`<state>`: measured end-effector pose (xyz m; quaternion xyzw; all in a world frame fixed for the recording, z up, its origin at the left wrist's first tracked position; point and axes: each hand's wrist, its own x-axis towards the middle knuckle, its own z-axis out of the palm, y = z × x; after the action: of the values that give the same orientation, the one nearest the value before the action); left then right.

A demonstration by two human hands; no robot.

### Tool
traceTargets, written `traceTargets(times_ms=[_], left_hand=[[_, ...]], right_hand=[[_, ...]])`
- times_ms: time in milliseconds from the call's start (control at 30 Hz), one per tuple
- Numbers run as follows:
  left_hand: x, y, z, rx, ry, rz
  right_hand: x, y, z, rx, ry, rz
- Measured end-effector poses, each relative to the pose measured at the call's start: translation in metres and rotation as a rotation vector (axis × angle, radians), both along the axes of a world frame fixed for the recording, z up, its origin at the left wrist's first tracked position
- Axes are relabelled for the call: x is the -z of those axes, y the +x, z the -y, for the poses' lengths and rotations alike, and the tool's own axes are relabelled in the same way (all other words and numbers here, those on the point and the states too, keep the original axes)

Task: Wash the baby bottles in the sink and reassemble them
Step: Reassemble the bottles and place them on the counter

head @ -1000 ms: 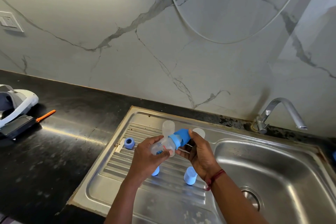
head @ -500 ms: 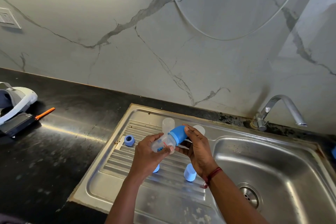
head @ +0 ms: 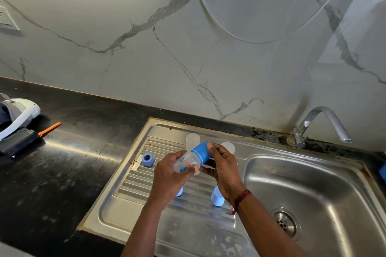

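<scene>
Left hand [head: 171, 175] wraps the clear body of the bottle [head: 184, 164]; right hand [head: 223, 171] grasps the blue cap [head: 201, 152] at its upper end, thumb on top. You hold the bottle tilted, in the air over the ribbed drainboard [head: 129, 183], left of the basin [head: 313, 183]. On the drainboard: blue ring [head: 147, 159] to the left, two pale blue caps [head: 217, 199] below your hands, one partly hidden by your left hand, and two clear pieces [head: 192, 139] behind the bottle.
</scene>
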<state>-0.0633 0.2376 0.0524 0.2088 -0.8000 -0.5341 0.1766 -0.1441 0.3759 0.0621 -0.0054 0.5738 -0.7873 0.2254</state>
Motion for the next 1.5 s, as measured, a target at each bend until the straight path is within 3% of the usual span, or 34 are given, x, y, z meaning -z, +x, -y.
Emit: traceTargets(times_ms=[500,933,1133,1500], left_hand=[[-0.003,0.0,-0.016,-0.079,0.113,-0.064],[0.001,-0.003,-0.022,-0.073,-0.037,-0.069],[0.0,-0.002,-0.015,-0.108,0.106,-0.095],[0.003,0.009,0.011,-0.123,0.287,-0.202]], right_hand=[[0.003,0.0,0.006,0.004,0.016,-0.056],[-0.003,-0.004,0.006,-0.036,0.071,-0.117],[-0.005,0.001,0.013,-0.046,0.039,-0.097],[-0.005,0.005,0.037,-0.311,0.091,0.033]])
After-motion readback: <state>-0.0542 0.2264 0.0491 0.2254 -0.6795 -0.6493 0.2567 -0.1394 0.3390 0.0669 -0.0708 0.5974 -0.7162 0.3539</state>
